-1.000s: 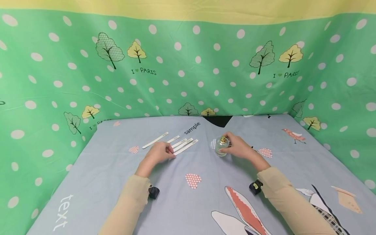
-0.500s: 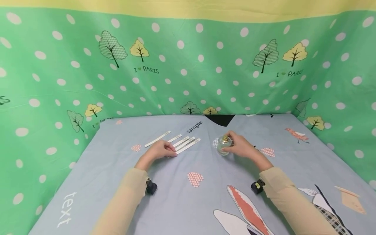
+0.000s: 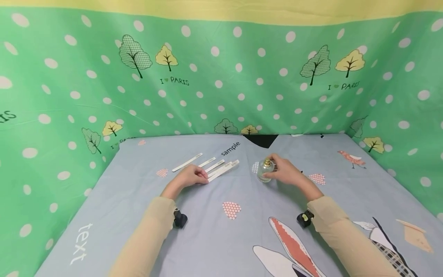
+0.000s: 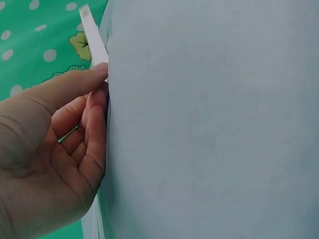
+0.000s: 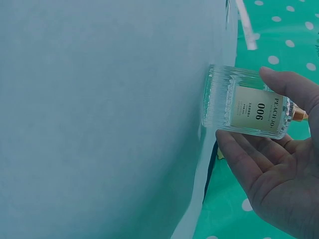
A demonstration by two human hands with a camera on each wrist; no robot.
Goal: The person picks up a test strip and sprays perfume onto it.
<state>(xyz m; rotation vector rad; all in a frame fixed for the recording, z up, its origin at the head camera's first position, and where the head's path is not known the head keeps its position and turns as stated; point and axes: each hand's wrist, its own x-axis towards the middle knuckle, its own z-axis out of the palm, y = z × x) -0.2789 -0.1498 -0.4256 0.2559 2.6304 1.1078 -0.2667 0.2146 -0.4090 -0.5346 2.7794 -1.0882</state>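
In the head view my left hand pinches the near end of a white perfume test strip between thumb and fingertips. Its far end tilts up off the cloth, as the left wrist view also shows with the strip standing past my thumb. Several similar strips lie fanned out beyond that hand, partly hidden by it. My right hand holds a clear glass perfume bottle, which stands upright with a gold sprayer neck. Thumb and fingers lie on opposite sides of its ribbed glass, around a pale label reading 006.
A grey-blue printed cloth covers the table. Green dotted fabric hangs behind and along both sides. Dark wrist cameras sit below both cuffs.
The far end of the nearest strip has risen and now overlaps the neighbouring strip. The right hand stays on the bottle. The whole head view has shifted slightly.
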